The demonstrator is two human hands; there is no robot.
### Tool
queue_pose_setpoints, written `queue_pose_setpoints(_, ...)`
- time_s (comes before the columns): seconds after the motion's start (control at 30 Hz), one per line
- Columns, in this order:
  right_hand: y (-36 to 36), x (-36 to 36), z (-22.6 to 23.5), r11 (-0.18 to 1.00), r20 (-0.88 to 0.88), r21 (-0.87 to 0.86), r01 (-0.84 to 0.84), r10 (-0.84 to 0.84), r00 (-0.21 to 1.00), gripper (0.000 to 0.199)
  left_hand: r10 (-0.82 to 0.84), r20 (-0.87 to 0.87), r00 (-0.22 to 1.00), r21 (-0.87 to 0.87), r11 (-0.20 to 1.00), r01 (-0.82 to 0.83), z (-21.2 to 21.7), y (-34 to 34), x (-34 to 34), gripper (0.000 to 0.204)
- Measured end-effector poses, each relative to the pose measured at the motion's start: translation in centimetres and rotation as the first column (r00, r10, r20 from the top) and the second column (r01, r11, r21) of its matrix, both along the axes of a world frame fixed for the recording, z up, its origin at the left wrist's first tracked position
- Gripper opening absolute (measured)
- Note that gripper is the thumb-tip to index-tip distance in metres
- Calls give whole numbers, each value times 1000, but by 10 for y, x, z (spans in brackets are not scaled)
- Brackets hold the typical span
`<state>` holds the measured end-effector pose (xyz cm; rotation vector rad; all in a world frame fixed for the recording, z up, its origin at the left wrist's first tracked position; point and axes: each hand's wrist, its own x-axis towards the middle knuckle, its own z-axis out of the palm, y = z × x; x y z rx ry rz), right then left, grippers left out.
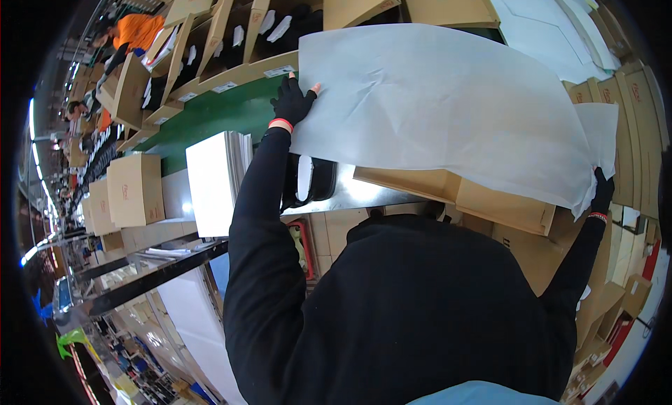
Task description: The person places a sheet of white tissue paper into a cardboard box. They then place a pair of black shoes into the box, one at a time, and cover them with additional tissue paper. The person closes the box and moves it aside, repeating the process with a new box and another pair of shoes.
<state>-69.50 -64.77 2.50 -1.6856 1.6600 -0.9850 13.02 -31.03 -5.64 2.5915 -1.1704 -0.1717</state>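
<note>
A large sheet of thin white paper (434,97) stretches across the work table, covering most of what lies beneath it. My left hand (292,104), in a black glove with bare fingertips, rests at the sheet's left edge. Its fingers are spread and the thumb lies on the paper. My right hand (603,191), also in a black glove, grips the sheet's bunched right end, though its fingers show only partly. Below the sheet's near edge an open cardboard box (507,203) shows in part. Near my left forearm lies a black item (323,178) with a white strip on it.
A stack of white paper (218,184) stands left of my arm. Closed brown boxes (136,191) line the left side. Open boxes (231,51) with black contents stand along the far edge. More cartons (633,125) are stacked at right. A person in orange (136,32) is at far left.
</note>
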Motion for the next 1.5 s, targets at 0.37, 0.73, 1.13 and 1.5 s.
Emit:
queue_pose_setpoints(0.37,40,-35,27,935,153,353,-36,-19,988,70,-68,-655,752,-88,996,13,-9,4,10,108)
queue_pose_setpoints(0.73,77,-62,19,976,-413,168,-139,197,889,70,94,-315,944,-54,992,-117,3,66,64,98)
queue_pose_setpoints(1.13,228,294,57,538,-737,-148,-830,499,455,60,-316,-59,947,-172,938,302,67,78,-179,40)
queue_pose_setpoints(1.5,218,311,-20,600,-800,186,-778,552,234,75,-159,-216,963,-262,960,99,22,117,-197,38)
